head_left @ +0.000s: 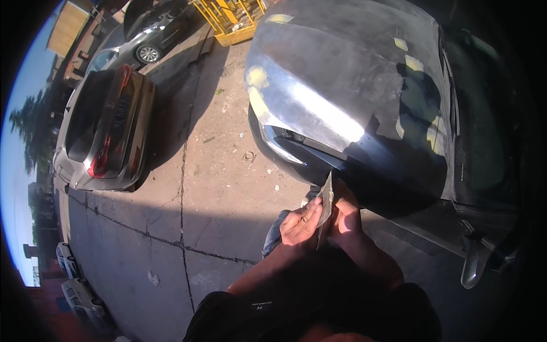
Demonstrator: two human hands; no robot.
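Note:
In front of my body, above the ground beside a car, my two hands are close together. My left hand [302, 222] is closed round a thin, flat, greyish putty scraper [326, 199], tilted upright, with pale paste along its edge. Right against it, my right hand [346, 214] has its fingers curled, partly in shadow; what it grips is mostly hidden behind the scraper. The dark car hood [342, 62] lies just beyond, bearing several pale yellow filler patches [258, 77] on its front corner and near the windshield.
A headlight [285, 145] sits below the hood edge, and a side mirror [474, 265] juts out at the right. Across the cracked concrete [211, 165] stands a silver car [102, 131]. Farther off are a yellow metal frame [233, 28] and another car [154, 43] with its hood raised.

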